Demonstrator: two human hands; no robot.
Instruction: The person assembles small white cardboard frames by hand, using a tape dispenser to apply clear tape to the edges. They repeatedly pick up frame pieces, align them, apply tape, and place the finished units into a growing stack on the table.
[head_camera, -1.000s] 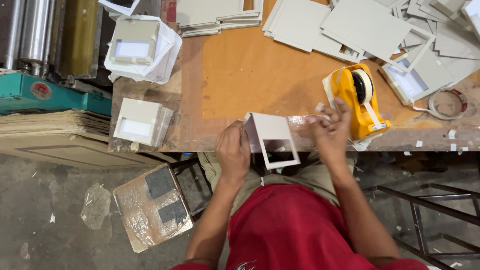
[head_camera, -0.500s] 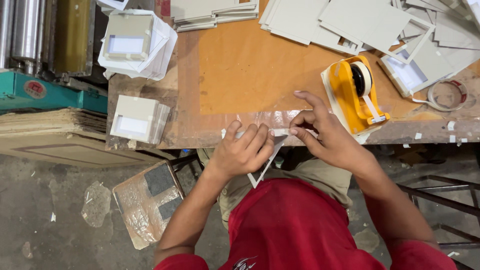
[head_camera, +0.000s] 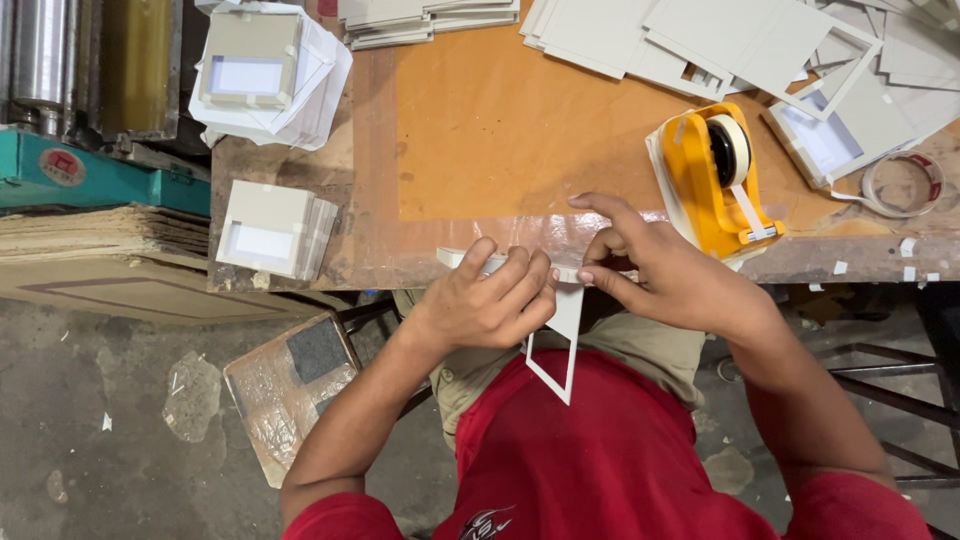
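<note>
Both my hands hold a small white cardboard box frame (head_camera: 560, 335) at the near edge of the wooden table (head_camera: 520, 130). My left hand (head_camera: 490, 300) wraps over its top left side, fingers curled on it. My right hand (head_camera: 655, 270) pinches the frame's top right edge between thumb and fingers. The frame's lower corner points down toward my red shirt. A yellow tape dispenser (head_camera: 712, 180) with a white tape roll stands just right of my right hand.
Finished grey boxes (head_camera: 270, 228) and another stack (head_camera: 262, 75) sit at the table's left. Flat grey card pieces (head_camera: 720, 40) cover the back. A loose tape ring (head_camera: 900, 185) lies far right. A green machine (head_camera: 90, 170) and cardboard sheets stand left.
The box frame was upright on the table edge a second ago; now it is tipped down toward my lap. My right hand left the dispenser and came onto the frame.
</note>
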